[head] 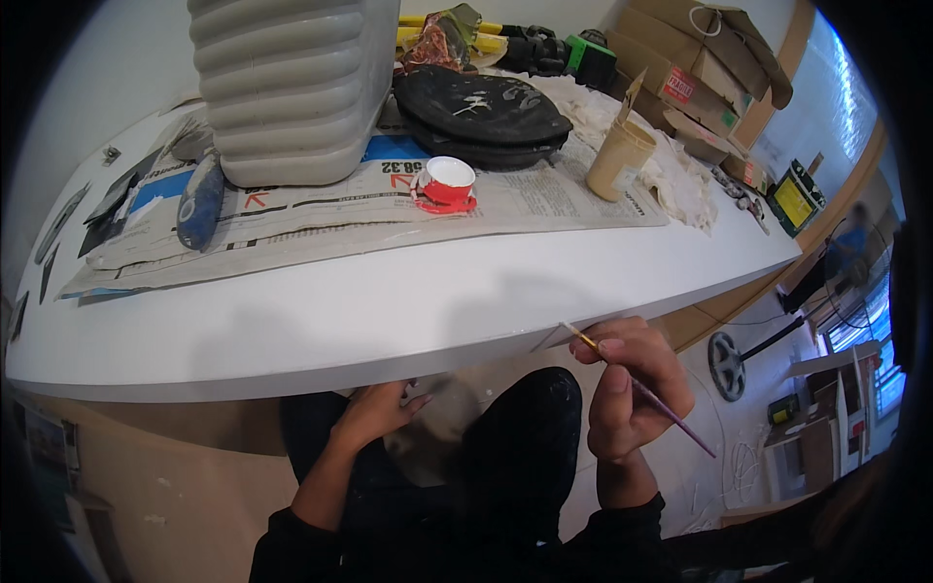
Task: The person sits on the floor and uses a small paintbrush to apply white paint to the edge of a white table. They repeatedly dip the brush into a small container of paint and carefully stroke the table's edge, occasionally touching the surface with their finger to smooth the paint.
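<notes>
My right hand (638, 382) holds a thin paintbrush (667, 410) with a purplish handle between thumb and fingers. The brush's pale tip is at the front edge of a white tabletop (408, 306), close to a thin line on that edge. Below the tabletop's edge, over my lap, is my left hand (383, 412); its thumb is spread and I see nothing in it, though the edge hides part of the fingers. Back from the edge, a small red cap (446, 186) with a white inside sits on newspaper (313, 222).
On the newspaper stand a large ribbed plastic container (288, 95), black round lids (485, 113), a beige cup (619, 160) with a stick, and a blue-handled tool (200, 200). Cardboard boxes (678, 80) are behind. At right are a fan's round base (727, 366) and a distant person (838, 251).
</notes>
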Motion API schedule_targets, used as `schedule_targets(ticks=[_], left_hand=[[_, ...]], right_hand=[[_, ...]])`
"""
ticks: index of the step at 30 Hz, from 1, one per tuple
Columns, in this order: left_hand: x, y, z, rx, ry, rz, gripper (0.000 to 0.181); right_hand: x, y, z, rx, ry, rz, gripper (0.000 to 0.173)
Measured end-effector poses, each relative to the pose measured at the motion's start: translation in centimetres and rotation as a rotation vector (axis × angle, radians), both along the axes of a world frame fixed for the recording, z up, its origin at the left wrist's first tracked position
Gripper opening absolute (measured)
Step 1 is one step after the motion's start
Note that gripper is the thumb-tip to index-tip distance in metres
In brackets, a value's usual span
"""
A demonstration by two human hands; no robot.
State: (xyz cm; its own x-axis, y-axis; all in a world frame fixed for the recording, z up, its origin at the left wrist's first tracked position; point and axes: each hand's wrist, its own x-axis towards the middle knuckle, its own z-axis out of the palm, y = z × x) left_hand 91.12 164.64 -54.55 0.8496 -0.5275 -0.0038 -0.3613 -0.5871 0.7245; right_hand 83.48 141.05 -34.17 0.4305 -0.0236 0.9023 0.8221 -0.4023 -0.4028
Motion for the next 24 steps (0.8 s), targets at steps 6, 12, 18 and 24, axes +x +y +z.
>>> schedule_targets(ticks=[6, 12, 18, 24], left_hand=[[-0.1, -0.1, 0.3, 0.01, 0.018, 0.015, 0.052], [0.0, 0.1, 0.1, 0.032, 0.04, 0.014, 0.052], [0.0, 0.1, 0.0, -0.002, 0.032, 0.017, 0.049], [-0.1, 0.4, -1.3, -0.078, -0.164, -0.012, 0.049]], right_hand=[[0.1, -0.2, -0.1, 0.008, -0.013, 0.0, 0.019], [0.2, -0.3, 0.0, 0.001, -0.039, 0.001, 0.019], [0.2, -0.9, -0.1, -0.027, -0.045, -0.02, 0.02], [-0.6, -1.6, -0.1, -0.058, 0.006, 0.051, 0.026]])
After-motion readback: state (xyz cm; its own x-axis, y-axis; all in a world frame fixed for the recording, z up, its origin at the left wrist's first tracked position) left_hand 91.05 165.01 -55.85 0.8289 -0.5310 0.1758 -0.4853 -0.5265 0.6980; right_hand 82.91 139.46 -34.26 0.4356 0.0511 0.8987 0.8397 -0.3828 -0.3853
